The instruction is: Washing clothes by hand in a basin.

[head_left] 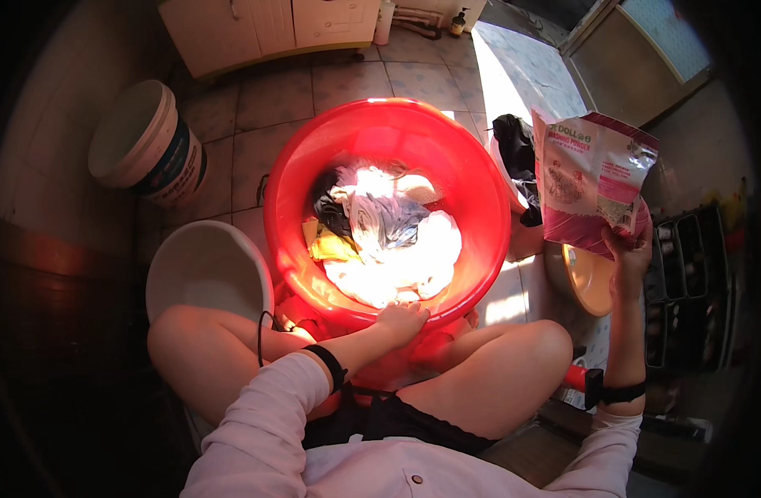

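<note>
A large red tub stands in front of me with a heap of wet-looking laundry in its bottom: white, grey, black and yellow cloth, partly washed out by bright sunlight. My left hand is at the tub's near edge, its fingers curled over the rim. Off to the right, my right hand grips the lower corner of a pink and white washing powder bag. The bag is held up beside the tub, its printed side facing me. Whether its top is open I cannot tell.
On the left are a white bucket with a blue band and a white basin. A bin with a black liner and a yellow basin stand on the right. Dark racks line the right side; a cabinet is at the back.
</note>
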`<state>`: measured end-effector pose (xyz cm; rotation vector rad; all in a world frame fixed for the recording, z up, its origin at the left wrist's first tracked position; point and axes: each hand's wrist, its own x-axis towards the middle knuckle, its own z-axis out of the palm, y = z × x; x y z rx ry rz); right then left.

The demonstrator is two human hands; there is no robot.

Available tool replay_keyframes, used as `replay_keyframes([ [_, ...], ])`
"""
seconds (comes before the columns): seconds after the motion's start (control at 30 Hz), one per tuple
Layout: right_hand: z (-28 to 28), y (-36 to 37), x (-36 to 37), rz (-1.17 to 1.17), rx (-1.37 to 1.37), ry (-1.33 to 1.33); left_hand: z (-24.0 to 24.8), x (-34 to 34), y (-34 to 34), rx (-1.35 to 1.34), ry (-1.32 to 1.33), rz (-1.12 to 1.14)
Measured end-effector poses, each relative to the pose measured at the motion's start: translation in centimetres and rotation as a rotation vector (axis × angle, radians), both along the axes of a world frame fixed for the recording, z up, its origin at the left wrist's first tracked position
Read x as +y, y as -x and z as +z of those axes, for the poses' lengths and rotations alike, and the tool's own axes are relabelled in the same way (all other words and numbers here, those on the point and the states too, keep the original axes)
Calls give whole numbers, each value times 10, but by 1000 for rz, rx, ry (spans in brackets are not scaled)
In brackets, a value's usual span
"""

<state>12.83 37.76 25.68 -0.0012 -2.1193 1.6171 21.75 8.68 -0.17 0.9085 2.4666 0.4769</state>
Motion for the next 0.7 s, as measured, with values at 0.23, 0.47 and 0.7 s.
replay_keyframes([
  [0.23, -7, -5, 12, -15, -42, -536, 3, -1, 0, -25, -22, 20],
  [0.47, -23, -11, 15, -45, -10, -411, 2, -1, 3, -10, 56, -27],
  [0.7, -45, -23, 41, -49, -68, -74, 7, 6, 3, -1, 41, -25],
])
